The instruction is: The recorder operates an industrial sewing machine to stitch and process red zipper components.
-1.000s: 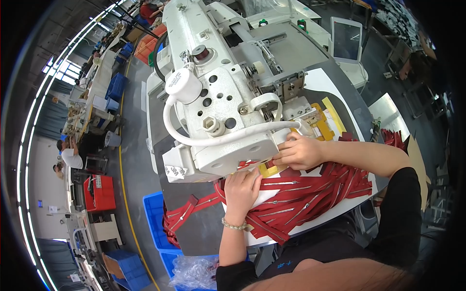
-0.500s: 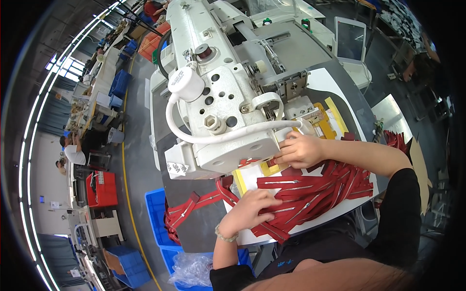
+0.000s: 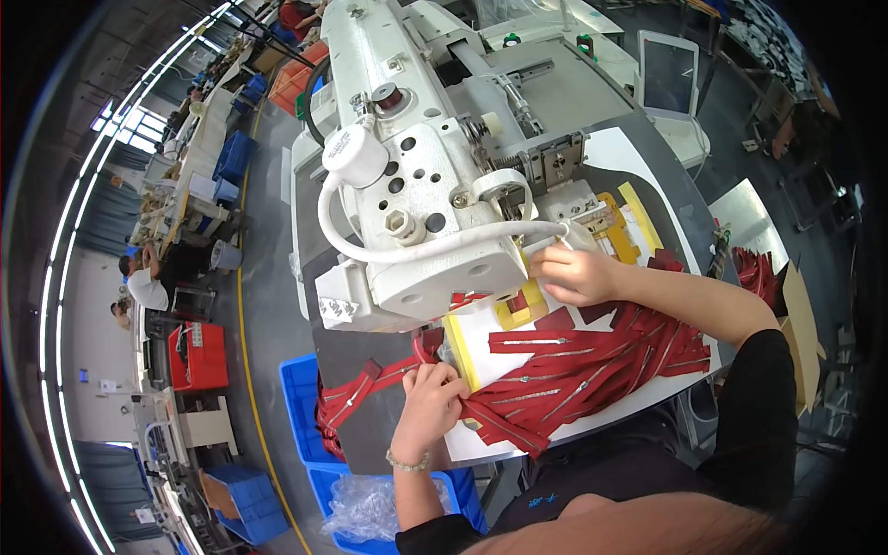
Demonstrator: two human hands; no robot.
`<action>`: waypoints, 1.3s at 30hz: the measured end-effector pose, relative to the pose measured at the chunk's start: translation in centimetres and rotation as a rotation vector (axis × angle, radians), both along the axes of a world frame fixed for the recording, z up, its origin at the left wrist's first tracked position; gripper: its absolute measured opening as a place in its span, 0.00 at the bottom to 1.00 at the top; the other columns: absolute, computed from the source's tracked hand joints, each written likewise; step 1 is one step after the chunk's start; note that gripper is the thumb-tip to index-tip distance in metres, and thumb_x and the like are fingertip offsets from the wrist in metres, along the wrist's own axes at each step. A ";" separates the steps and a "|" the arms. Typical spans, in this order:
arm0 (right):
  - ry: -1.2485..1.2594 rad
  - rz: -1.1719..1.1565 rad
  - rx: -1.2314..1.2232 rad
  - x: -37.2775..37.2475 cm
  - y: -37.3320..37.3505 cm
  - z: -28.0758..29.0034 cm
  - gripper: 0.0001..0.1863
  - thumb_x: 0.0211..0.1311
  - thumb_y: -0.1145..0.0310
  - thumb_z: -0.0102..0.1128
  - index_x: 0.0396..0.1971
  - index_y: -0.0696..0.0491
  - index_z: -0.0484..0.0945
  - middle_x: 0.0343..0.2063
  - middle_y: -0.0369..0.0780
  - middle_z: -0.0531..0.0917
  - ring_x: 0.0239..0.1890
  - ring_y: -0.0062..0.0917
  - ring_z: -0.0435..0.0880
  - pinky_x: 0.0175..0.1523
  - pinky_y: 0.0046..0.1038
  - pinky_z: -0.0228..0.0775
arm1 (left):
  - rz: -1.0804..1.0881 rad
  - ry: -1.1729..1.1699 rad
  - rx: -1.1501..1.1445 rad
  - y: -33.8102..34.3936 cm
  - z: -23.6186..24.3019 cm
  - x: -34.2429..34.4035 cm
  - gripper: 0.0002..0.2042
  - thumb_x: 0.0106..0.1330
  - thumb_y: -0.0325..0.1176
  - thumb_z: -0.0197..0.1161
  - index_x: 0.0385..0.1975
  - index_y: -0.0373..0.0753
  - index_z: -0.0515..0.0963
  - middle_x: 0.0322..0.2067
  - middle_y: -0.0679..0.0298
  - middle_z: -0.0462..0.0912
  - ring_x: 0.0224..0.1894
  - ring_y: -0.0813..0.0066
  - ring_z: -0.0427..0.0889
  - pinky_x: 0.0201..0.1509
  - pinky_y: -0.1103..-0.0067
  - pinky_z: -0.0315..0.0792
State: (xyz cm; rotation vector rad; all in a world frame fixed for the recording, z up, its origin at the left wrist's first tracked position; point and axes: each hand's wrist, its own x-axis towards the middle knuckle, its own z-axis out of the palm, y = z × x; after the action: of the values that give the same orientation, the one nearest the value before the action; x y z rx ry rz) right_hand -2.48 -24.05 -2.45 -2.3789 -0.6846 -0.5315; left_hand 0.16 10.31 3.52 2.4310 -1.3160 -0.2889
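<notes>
Left hand (image 3: 432, 404) shifted from machine-head edge to lower centre of frame; curled fingers set at left end of red metal-toothed zippers (image 3: 583, 375), piled lower centre. Yellow strip (image 3: 461, 351) uncovered; zipper handling judged in hand. Right hand (image 3: 578, 275) kept beside sewing-machine head (image 3: 449, 289), fingers bent. Either grip cannot be told: fingertips obscured. Needle area hidden by head; forearms partly cropped.
</notes>
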 end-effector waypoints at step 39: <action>-0.017 -0.016 0.080 0.2 0.2 -0.4 0.10 0.50 0.69 0.60 0.33 0.54 0.76 0.33 0.37 0.75 0.32 0.34 0.78 0.35 0.32 0.72 | -0.254 0.173 -0.328 -11.5 -0.4 -4.1 0.14 0.49 0.38 0.72 0.28 0.38 0.76 0.27 0.63 0.76 0.30 0.65 0.75 0.33 0.74 0.68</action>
State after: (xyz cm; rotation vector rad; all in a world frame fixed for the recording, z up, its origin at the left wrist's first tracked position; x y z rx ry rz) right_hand -2.28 -23.84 -2.88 -2.3093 -0.6406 -0.5754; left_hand -3.89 -1.20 3.09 1.9293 -1.4654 -0.3127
